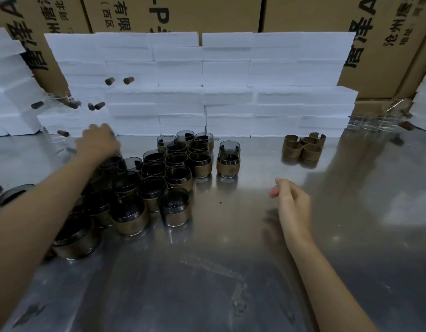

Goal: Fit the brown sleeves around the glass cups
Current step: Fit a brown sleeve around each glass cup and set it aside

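Shiny steel worktable [231, 271] here, with a wall of white foam blocks [202, 92] stacked along the back and printed cardboard cartons [173, 13] behind those.

The stuff that matters: a big cluster of dark glass cups [176, 173] sits left of centre, and as far as I can see most already wear their brown sleeves. A stacked pair of sleeved cups [228, 161] stands just to the right of the bunch. The spare brown sleeves [303, 147], a small group of empty rings, sit well apart at the far right of the table. Behind them in the right corner there's some clear glassware [374, 121], too blurry to make out properly.

The left hand [99, 142] reaches over the far left edge of the cluster, palm down, fingers curled over the top of a cup, though I can't tell if it's actually gripping one since the fingertips are hidden. The right hand [291, 202] hovers over bare table, loosely curled and holding nothing.

My guess is we're between cups: the left hand is fetching or parking one, and the right is free. Next move probably means the right hand going out to those loose sleeves, picking one ring, and bringing it together with a bare cup, lined up square so it slides on.
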The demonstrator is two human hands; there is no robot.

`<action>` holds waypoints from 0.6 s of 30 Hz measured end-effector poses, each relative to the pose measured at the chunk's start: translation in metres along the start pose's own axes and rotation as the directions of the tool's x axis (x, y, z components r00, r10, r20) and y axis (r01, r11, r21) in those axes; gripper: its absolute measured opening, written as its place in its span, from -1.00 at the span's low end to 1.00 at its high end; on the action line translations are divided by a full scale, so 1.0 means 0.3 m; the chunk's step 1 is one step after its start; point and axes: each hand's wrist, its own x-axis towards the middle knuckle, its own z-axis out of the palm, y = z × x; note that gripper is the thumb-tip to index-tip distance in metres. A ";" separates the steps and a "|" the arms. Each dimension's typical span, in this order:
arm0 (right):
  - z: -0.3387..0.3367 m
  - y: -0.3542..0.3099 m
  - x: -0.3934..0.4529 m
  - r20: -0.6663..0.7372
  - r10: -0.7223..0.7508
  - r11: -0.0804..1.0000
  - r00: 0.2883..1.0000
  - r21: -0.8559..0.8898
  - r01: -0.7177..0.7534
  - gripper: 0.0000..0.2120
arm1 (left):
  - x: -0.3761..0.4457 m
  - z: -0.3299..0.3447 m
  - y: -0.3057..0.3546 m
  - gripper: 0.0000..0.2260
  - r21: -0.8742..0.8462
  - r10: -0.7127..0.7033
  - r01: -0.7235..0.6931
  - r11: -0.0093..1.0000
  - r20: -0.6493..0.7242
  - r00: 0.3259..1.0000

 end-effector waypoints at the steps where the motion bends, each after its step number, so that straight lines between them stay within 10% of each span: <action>1: 0.002 0.002 0.001 -0.001 -0.001 1.000 1.000 0.005 0.001 -0.61 | 0.028 -0.002 -0.057 -0.75 0.023 -0.027 0.026 0.999 0.041 0.999; 8: 0.009 0.002 0.002 0.025 0.007 0.999 1.000 -0.034 -0.006 -0.64 | 0.065 0.029 -0.247 -0.89 -0.011 -0.076 0.081 0.997 0.242 0.967; 18: 0.006 -0.009 0.000 0.031 0.030 0.996 0.999 -0.085 -0.028 -0.64 | -0.003 -0.053 -0.106 -0.79 -0.346 0.054 -0.097 0.933 -0.133 0.990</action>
